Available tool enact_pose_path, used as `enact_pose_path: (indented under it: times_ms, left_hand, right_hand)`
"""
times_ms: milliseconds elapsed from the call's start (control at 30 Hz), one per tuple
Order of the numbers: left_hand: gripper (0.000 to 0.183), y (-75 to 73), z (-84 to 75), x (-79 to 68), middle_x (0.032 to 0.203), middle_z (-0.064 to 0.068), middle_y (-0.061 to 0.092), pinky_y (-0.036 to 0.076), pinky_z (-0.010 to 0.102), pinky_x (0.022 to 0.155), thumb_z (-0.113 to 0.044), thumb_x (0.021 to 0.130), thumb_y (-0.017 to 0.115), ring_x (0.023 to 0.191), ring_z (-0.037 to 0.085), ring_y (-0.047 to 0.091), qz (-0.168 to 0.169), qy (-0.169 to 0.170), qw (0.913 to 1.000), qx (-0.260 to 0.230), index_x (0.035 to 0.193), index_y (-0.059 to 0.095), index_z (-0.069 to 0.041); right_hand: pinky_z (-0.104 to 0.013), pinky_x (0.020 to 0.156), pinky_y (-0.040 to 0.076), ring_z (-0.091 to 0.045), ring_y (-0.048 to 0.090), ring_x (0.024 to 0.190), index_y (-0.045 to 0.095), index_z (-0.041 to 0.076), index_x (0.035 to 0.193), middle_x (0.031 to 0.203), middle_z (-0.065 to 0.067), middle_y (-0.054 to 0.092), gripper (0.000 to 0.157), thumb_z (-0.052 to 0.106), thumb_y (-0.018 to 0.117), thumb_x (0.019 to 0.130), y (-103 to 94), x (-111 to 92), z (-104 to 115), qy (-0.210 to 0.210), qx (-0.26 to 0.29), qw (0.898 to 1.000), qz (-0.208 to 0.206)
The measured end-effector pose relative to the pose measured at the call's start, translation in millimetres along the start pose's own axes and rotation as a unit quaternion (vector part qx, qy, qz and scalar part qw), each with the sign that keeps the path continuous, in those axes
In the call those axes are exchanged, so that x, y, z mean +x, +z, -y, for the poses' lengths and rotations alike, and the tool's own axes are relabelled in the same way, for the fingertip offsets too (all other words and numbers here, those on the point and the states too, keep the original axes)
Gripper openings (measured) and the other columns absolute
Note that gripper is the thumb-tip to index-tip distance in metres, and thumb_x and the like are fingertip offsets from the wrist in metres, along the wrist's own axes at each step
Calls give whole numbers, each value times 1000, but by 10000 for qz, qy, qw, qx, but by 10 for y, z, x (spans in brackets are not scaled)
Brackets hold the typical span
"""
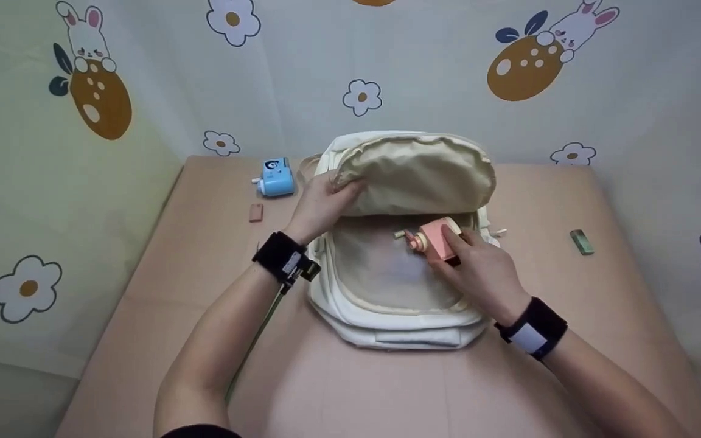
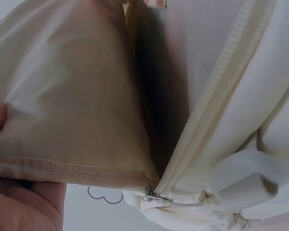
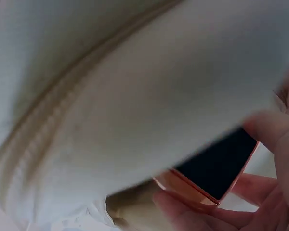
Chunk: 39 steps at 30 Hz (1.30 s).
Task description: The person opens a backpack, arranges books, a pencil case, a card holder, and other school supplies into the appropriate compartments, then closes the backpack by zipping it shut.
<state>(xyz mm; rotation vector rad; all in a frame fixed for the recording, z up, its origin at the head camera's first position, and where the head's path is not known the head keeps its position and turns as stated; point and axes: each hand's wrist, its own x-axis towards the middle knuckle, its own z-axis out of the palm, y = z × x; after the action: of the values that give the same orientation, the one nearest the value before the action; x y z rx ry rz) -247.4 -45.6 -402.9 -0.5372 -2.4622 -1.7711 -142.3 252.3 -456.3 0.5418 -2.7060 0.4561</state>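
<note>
A white backpack (image 1: pixel 411 331) lies on the table with its front flap (image 1: pixel 417 176) lifted, showing the beige lining. My left hand (image 1: pixel 326 204) pinches the flap's edge at its left side; in the left wrist view the thumb lies on the lining, fingers below the zipper tape (image 2: pixel 62 171). Over the opened pocket, my right hand (image 1: pixel 487 274) grips a pink hand-crank pencil sharpener (image 1: pixel 437 239), its crank pointing left. The sharpener's dark base (image 3: pixel 219 163) shows between thumb and fingers in the right wrist view, partly hidden behind the backpack's pale fabric.
Left of the backpack stands a blue crank pencil sharpener (image 1: pixel 277 179), with a small pink eraser-like block (image 1: pixel 256 213) in front of it. A small green block (image 1: pixel 582 242) lies near the table's right side. A patterned cloth (image 1: pixel 302 67) hangs behind the table.
</note>
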Motion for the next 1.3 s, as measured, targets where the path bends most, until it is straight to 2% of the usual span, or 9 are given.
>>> enact_pose_path:
  times_ms: [167, 400, 567, 700, 867, 967, 1133, 1233, 1300]
  left_hand:
    - [23, 4, -22, -8, 75, -1, 55, 46, 31, 70, -31, 96, 73, 72, 16, 54, -29, -28, 10000, -5, 88, 69, -10]
    - [23, -11, -33, -15, 72, -2, 49, 46, 30, 70, -29, 96, 73, 73, 15, 54, 14, -22, 10000, -87, 87, 68, -10]
    - [24, -24, -36, -24, 70, -2, 49, 45, 29, 66, -29, 95, 74, 69, 16, 52, -16, -21, 10000, -18, 82, 64, -12]
    - [25, -17, -40, -30, 72, -2, 50, 45, 29, 66, -28, 95, 75, 70, 17, 52, -6, -13, 10000, -23, 82, 63, -10]
    - [19, -1, -29, -36, 79, -3, 57, 48, 29, 71, -28, 96, 74, 76, 15, 56, 84, 3, 9999, -112, 95, 71, -10]
    - [22, 3, -8, -33, 71, -1, 49, 46, 29, 66, -30, 96, 74, 68, 15, 51, 130, -10, 9999, -110, 88, 68, -9]
    - [23, -6, 5, -24, 73, -2, 52, 46, 30, 69, -31, 96, 73, 71, 14, 52, 139, 74, 9998, -128, 86, 67, -11]
    - [22, -8, 8, -20, 76, -2, 51, 46, 31, 71, -31, 97, 73, 74, 15, 52, 146, 101, 9998, -118, 89, 68, -11]
    - [23, -6, 9, -24, 74, -2, 50, 45, 31, 70, -31, 97, 72, 72, 15, 51, 158, 66, 9998, -132, 88, 68, -11]
  right_hand:
    - [-53, 53, 52, -38, 64, 63, 62, 3, 138, 106, -24, 67, 76, 52, 81, 84, 56, 72, 41, -42, -416, 9988, -247]
    - [-52, 43, 47, -36, 58, 52, 64, 0, 127, 83, -21, 63, 72, 51, 84, 81, 87, 218, 22, -206, -734, 9962, -431]
    - [-53, 43, 46, -37, 58, 53, 64, 1, 125, 81, -19, 61, 65, 50, 80, 86, 83, 238, 2, -171, -697, 9967, -377]
    - [-54, 45, 47, -38, 59, 57, 62, 3, 133, 91, -19, 63, 66, 51, 74, 90, 71, 197, 0, -66, -591, 9979, -254]
    - [-57, 58, 53, -42, 68, 82, 54, 7, 146, 119, -22, 65, 71, 54, 67, 95, -74, 103, -28, 174, -472, 9985, 235]
    - [-57, 67, 55, -42, 69, 97, 56, 5, 145, 126, -22, 66, 67, 52, 63, 98, -251, 52, -87, 343, -282, 9981, 425]
    - [-54, 74, 56, -37, 68, 103, 62, 3, 137, 119, -19, 69, 51, 38, 67, 100, -523, 67, -298, 435, 303, 9985, -105]
    - [-57, 93, 49, -40, 59, 120, 54, 0, 142, 132, -22, 61, 56, 26, 73, 97, -583, 160, -456, 437, 859, 9945, -412]
    - [-58, 105, 42, -40, 50, 131, 47, 0, 148, 143, -23, 53, 63, 23, 74, 96, -573, 242, -545, 517, 1340, 9889, -389]
